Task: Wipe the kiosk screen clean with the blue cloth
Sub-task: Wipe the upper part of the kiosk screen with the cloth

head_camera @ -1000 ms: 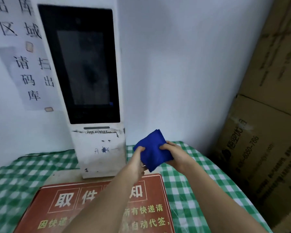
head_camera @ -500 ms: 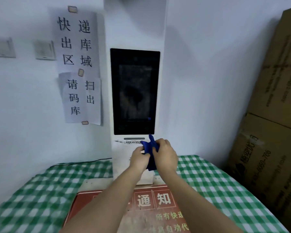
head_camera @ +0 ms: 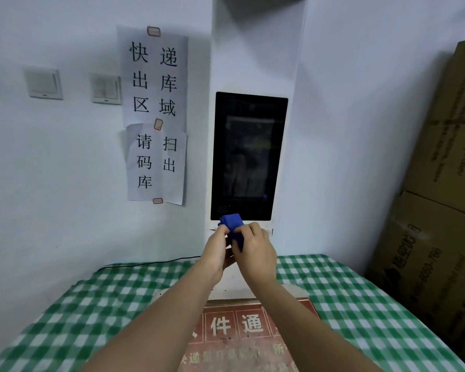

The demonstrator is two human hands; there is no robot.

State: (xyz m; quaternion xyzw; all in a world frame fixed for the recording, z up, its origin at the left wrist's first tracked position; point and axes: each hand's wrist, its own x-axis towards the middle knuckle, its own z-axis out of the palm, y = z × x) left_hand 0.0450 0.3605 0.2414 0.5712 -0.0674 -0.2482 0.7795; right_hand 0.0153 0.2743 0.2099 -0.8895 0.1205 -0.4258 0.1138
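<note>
A white kiosk stands upright against the wall, its dark screen (head_camera: 249, 157) smudged with pale marks. The blue cloth (head_camera: 232, 226) is folded small and held just below the screen's bottom edge, in front of the kiosk's white lower panel. My left hand (head_camera: 217, 249) and my right hand (head_camera: 255, 251) both grip the cloth, pressed close together. Most of the cloth is hidden between my fingers; only its top corner shows.
A green checked tablecloth (head_camera: 91, 304) covers the table, with a red notice board (head_camera: 253, 336) lying flat in front of the kiosk. Paper signs (head_camera: 156, 114) and switches (head_camera: 43, 83) are on the wall at left. Stacked cardboard boxes (head_camera: 440, 210) stand at right. A black cable (head_camera: 151, 262) runs along the wall.
The view has pulled back and tilted up, showing more wall. My hands have folded the cloth smaller and lifted it up to the screen's bottom edge.
</note>
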